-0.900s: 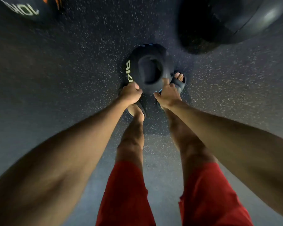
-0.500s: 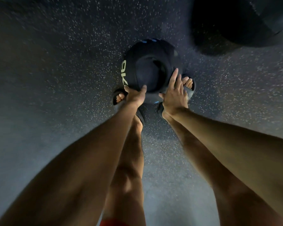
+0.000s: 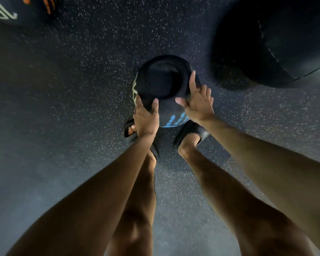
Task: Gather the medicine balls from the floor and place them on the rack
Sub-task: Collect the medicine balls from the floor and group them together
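Fingers (image 3: 192,81) of your left hand (image 3: 145,117) and right hand (image 3: 199,105) press spread and fairly straight on the dark medicine ball (image 3: 161,82) down at the floor (image 3: 81,108) by your toes (image 3: 131,129); judge it heavy and smooth, so cup low under both sides before lifting.

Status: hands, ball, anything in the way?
Left hand and right hand flat on small medicine ball, by the feet. Large ball to its right, apart. Rack unseen.

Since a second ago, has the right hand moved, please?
Yes: the right hand went forward from over the sandal onto the right side of the ball.
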